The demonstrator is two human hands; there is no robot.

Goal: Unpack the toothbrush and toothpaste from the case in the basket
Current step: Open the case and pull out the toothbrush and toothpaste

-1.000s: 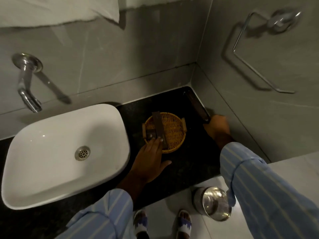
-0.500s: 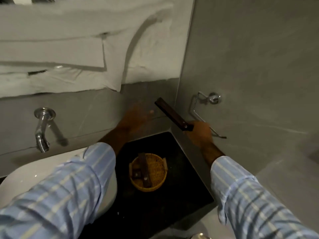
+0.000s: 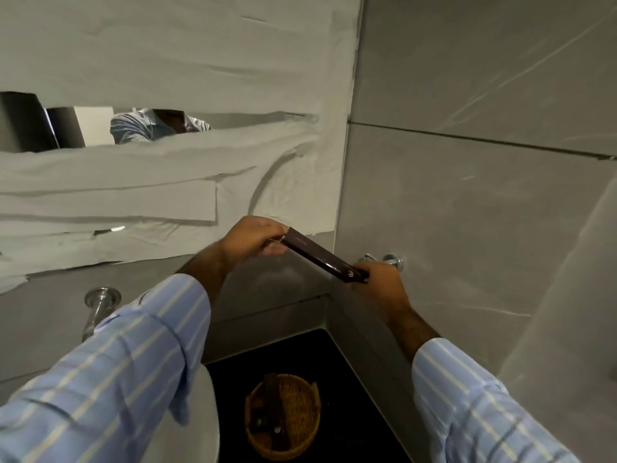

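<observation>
A long, slim dark brown case (image 3: 320,254) is held up in the air in front of the wall corner, tilted down to the right. My right hand (image 3: 379,289) grips its lower right end. My left hand (image 3: 255,237) pinches its upper left end. Far below, a round wicker basket (image 3: 302,439) stands on the black counter (image 3: 350,379), with another dark case (image 3: 272,406) and a small dark item lying in it. No toothbrush or toothpaste shows.
A white sink (image 3: 208,426) lies at the bottom left, partly behind my left sleeve. A chrome tap (image 3: 96,305) juts from the back wall. A chrome ring holder (image 3: 389,260) hangs on the right wall behind my right hand. The mirror above is covered with paper.
My right hand has lifted the case from the counter up into the air. My left hand left the basket, rose and took hold of the case's other end. The view tilted upward.
</observation>
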